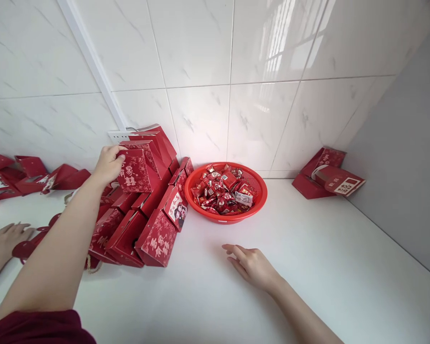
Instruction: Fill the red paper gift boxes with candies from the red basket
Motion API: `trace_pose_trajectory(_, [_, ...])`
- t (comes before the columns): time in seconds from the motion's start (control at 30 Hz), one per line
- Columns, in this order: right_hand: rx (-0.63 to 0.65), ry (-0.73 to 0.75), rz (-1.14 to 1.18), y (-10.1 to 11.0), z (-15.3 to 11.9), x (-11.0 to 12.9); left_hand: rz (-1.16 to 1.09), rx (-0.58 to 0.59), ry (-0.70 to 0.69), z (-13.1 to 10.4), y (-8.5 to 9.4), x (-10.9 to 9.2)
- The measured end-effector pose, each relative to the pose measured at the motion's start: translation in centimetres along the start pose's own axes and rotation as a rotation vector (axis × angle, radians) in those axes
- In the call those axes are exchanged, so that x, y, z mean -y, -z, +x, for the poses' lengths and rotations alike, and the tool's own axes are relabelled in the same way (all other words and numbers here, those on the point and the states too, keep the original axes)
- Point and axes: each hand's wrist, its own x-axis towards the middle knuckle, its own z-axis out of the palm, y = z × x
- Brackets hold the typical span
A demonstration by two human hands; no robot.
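Note:
My left hand [109, 165] reaches over to a stack of red cardboard candy boxes, its thumb and fingers closed on the upper edge of one red candy box [134, 172] with pale lettering. That box sits at the top of the pile, and part of my grip is hidden behind it. Below it, more printed boxes [159, 239] stand close together in rows. My right hand [252, 265] hovers low over the white table [215, 296], fingers stretched out with the thumb apart, holding nothing. In front of it stands a red plastic basket [222, 220] filled with small red-wrapped sweets [227, 191].
At the far left, another person's hand [12, 241] is near some red box flaps. More red boxes [25, 174] line the wall there. Two red boxes [322, 174] lie in the right corner by a grey panel [408, 157]. A marble-tiled wall [200, 48] closes the back.

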Motion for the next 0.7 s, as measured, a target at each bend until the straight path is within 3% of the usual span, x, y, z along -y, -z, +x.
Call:
trace_pose_trajectory(0.23, [0.011,0.000,0.004,-0.3,-0.2,-0.3,0.017,0.059,0.144,-1.8,2.0,-4.4])
trace_pose_trajectory(0.47, [0.023,-0.019,0.049,-0.3,-0.1,-0.2,0.068,0.111,0.010,-2.9,3.3,-9.3])
trace_pose_trajectory(0.6, [0.013,-0.049,0.080,-0.2,0.1,-0.3,0.030,0.018,-0.082,-3.8,4.2,-14.8])
trace_pose_trajectory(0.7, [0.005,-0.068,0.090,-0.3,0.2,-0.5,-0.058,-0.041,-0.169,-6.6,4.1,-20.4])
